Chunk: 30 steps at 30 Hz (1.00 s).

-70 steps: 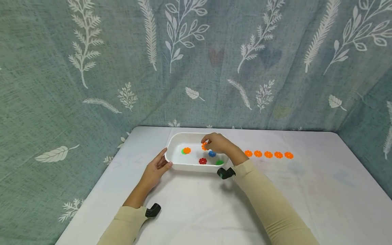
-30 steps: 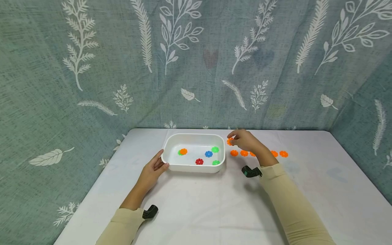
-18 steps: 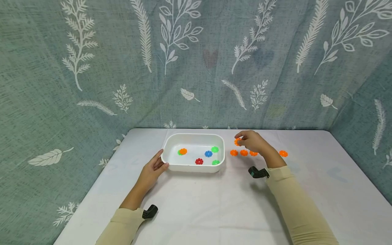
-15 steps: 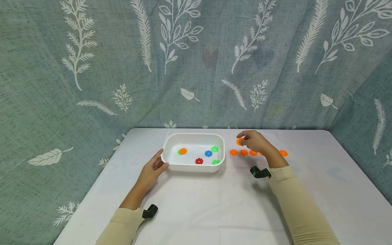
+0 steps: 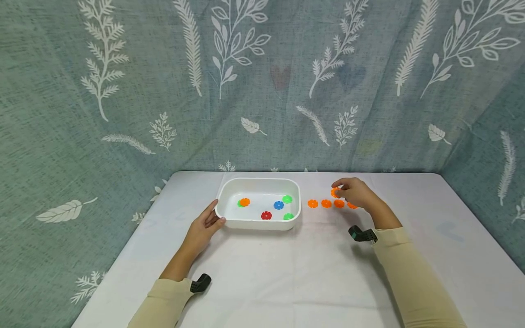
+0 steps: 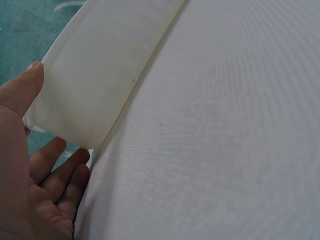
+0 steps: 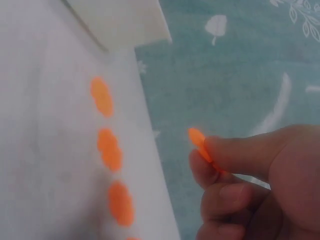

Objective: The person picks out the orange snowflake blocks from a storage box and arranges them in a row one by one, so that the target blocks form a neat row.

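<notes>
My left hand (image 5: 201,233) holds the left end of a white plastic tray (image 5: 258,225); in the left wrist view the thumb (image 6: 31,82) lies at its rim and the fingers curl by its end wall. My right hand (image 5: 360,196) pinches an orange flower-shaped disc (image 5: 334,192) between thumb and finger, raised off the table. In the right wrist view this orange disc (image 7: 196,135) shows edge-on. Below it, several orange discs (image 5: 326,203) lie in a row right of the tray; my wrist hides the row's right part.
Inside the tray are an orange disc (image 5: 244,202) overlapping a green one, a blue disc (image 5: 279,205), a red disc (image 5: 266,215) and two more green discs (image 5: 287,199). A white cloth (image 5: 262,282) covers the table. Patterned curtain (image 5: 262,91) stands behind.
My right hand has lifted an orange disc out of the tray and carried it rightward, over the row. My left hand has stayed at the tray's left end.
</notes>
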{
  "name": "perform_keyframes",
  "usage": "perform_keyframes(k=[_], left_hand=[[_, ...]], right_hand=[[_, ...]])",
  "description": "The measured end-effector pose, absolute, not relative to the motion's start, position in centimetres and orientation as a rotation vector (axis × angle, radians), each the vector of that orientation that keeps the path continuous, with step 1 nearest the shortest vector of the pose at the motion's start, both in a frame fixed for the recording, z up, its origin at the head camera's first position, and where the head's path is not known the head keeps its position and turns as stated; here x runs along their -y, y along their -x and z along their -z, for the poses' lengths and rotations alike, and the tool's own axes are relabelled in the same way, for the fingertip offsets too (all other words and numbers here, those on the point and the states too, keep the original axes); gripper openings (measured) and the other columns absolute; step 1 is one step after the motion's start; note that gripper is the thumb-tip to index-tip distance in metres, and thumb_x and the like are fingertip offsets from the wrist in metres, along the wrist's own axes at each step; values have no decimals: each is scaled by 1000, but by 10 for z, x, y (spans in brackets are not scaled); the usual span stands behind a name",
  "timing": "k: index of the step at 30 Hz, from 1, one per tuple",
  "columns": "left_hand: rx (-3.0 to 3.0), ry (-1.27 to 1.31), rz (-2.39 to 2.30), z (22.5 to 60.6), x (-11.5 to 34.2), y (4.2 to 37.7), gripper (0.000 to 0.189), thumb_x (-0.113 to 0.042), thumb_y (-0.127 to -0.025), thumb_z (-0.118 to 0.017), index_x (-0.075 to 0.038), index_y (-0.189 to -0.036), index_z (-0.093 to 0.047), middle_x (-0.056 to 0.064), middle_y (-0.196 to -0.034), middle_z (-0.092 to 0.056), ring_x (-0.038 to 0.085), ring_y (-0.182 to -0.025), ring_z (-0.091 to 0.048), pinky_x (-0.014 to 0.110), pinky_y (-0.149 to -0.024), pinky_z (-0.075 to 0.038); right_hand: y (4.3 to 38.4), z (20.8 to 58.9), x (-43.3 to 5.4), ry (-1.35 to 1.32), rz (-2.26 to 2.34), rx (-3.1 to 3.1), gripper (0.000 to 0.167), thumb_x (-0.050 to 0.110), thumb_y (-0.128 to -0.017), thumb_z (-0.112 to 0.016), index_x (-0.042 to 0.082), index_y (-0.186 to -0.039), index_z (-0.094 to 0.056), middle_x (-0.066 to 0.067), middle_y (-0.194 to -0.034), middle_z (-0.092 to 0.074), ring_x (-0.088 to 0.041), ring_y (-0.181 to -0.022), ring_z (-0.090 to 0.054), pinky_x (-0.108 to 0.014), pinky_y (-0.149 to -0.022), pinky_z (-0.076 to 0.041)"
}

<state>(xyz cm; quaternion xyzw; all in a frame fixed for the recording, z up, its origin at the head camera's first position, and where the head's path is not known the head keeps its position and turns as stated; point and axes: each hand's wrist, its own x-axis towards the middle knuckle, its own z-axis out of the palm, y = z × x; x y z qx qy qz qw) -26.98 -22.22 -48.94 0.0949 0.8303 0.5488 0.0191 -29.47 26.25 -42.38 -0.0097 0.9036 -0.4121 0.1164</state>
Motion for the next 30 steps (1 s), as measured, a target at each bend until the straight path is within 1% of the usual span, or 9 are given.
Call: perform_keyframes(k=[5, 7, 8, 11, 14, 15, 18, 23, 30], left_hand=[[-2592, -311, -1708, 490, 223, 270, 80, -48, -86, -70, -33, -153, -29, 6, -145, -47, 23, -130, -47, 33, -102, -42], [-2596, -314, -1702, 490, 223, 270, 81, -49, -86, -70, -33, -154, -29, 7, -145, -47, 23, -131, -47, 34, -102, -42], [-2594, -308, -1695, 490, 223, 270, 80, -46, -87, -70, -31, -154, -28, 7, -146, -46, 23, -131, -46, 34, -102, -42], [-2585, -300, -1697, 490, 223, 270, 80, -44, -88, -70, -31, -154, -27, 7, -147, -45, 23, -131, -46, 34, -103, -41], [-2578, -298, -1703, 490, 222, 271, 80, -43, -88, -70, -31, -155, -27, 6, -147, -45, 23, -132, -45, 33, -103, -41], [-2578, -303, -1708, 490, 222, 271, 80, -46, -87, -70, -33, -154, -28, 6, -146, -45, 22, -131, -46, 32, -103, -41], [-2585, -317, -1711, 490, 223, 270, 81, -48, -86, -70, -32, -154, -28, 6, -146, -46, 22, -131, -47, 32, -102, -42], [-2603, -334, -1707, 490, 222, 270, 80, -48, -87, -70, -33, -154, -29, 6, -146, -46, 22, -130, -47, 32, -102, -42], [-2574, -304, -1722, 487, 220, 268, 79, -41, -88, -71, -30, -154, -29, 6, -145, -47, 23, -131, -47, 34, -103, -41]], right_hand=[[289, 430, -278, 14, 1195, -2663, 39, 17, -99, -58, 2, -134, -55, -17, -112, -59, -31, -88, -58, -38, -75, -52], [287, 431, -285, 0, 1184, -2671, 39, 18, -99, -58, 2, -134, -54, -17, -112, -59, -30, -88, -58, -36, -72, -51], [286, 432, -288, -5, 1185, -2674, 39, 18, -99, -58, 1, -134, -54, -17, -111, -59, -29, -85, -57, -34, -70, -50], [283, 433, -298, -27, 1185, -2679, 39, 17, -99, -57, 0, -135, -53, -18, -111, -58, -29, -83, -56, -33, -66, -49], [280, 434, -307, -42, 1192, -2687, 39, 16, -100, -56, -1, -135, -53, -20, -112, -57, -28, -84, -57, -35, -68, -51], [278, 435, -311, -46, 1193, -2689, 39, 16, -100, -55, -2, -135, -53, -21, -113, -57, -28, -86, -58, -36, -71, -51], [275, 436, -320, -62, 1195, -2697, 40, 15, -99, -55, -3, -135, -52, -21, -113, -56, -28, -89, -57, -38, -74, -52], [270, 441, -335, -109, 1191, -2703, 40, 16, -99, -56, -3, -134, -52, -21, -112, -56, -29, -88, -56, -37, -73, -52], [263, 448, -356, -130, 1176, -2710, 38, 15, -100, -55, -5, -133, -53, -24, -114, -56, -27, -87, -56, -33, -72, -52]])
